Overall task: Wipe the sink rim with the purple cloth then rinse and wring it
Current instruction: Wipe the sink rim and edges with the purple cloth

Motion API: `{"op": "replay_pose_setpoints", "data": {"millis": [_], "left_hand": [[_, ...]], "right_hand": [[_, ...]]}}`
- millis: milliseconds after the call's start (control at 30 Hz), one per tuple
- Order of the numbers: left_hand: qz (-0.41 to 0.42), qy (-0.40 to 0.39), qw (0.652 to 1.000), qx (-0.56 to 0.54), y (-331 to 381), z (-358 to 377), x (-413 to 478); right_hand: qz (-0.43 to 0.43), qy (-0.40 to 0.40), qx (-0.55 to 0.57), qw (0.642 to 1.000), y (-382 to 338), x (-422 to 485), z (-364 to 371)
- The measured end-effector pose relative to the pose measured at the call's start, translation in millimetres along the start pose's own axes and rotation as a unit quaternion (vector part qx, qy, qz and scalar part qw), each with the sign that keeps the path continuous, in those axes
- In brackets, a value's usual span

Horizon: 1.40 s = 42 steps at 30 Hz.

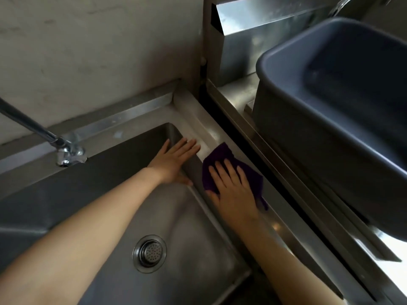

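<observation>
purple cloth (222, 155), grey tub (330, 119), silver sink (198, 119)

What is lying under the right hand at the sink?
The purple cloth lies under the right hand, flat on the sink rim. The cloth beneath the palm, and the rim beneath the cloth, are covered and cannot be seen.

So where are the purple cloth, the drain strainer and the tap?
purple cloth (221, 154), head view, its bare upper corner.
drain strainer (149, 253), head view, its perforated centre.
tap (68, 153), head view, its chrome base joint.
</observation>
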<state>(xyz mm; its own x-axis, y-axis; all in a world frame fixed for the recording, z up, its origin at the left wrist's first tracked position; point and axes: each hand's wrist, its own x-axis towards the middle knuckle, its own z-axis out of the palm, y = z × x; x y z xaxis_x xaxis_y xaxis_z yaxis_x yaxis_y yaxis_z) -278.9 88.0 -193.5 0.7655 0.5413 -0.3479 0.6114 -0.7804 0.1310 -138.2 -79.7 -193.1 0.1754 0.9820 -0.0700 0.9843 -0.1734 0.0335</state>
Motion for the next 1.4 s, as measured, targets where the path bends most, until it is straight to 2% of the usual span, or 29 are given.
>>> {"op": "replay_pose_setpoints", "data": {"millis": [167, 267, 467, 633, 800, 933, 1400], "left_hand": [[0.010, 0.014, 1.000, -0.013, -1.5, 1.5, -2.0], [0.020, 0.030, 0.999, 0.018, -8.6, -1.8, -0.6], [-0.059, 0.063, 0.996, 0.013, -36.5, -17.1, 11.3], [-0.106, 0.076, 0.991, -0.010, -61.6, -10.1, 14.4], [-0.160, 0.120, 0.978, -0.067, -73.3, -6.8, 10.2], [-0.165, 0.124, 0.977, -0.061, -83.1, -3.1, 7.7], [-0.176, 0.072, 0.976, -0.105, -79.2, -8.9, 8.5]], "right_hand": [[0.023, -0.017, 0.002, 1.000, 14.2, -58.9, -0.3], [0.037, -0.005, -0.012, 0.999, 13.4, -58.7, -6.2], [-0.037, -0.005, -0.043, 0.998, 20.2, -10.6, -4.2], [-0.052, -0.005, -0.036, 0.998, 0.7, 39.5, -9.5], [-0.066, 0.003, -0.036, 0.997, -18.4, 93.0, -14.4], [-0.105, 0.006, -0.030, 0.994, -28.1, 125.3, -17.0], [-0.133, 0.000, -0.044, 0.990, -53.4, 231.1, -23.1]]}}
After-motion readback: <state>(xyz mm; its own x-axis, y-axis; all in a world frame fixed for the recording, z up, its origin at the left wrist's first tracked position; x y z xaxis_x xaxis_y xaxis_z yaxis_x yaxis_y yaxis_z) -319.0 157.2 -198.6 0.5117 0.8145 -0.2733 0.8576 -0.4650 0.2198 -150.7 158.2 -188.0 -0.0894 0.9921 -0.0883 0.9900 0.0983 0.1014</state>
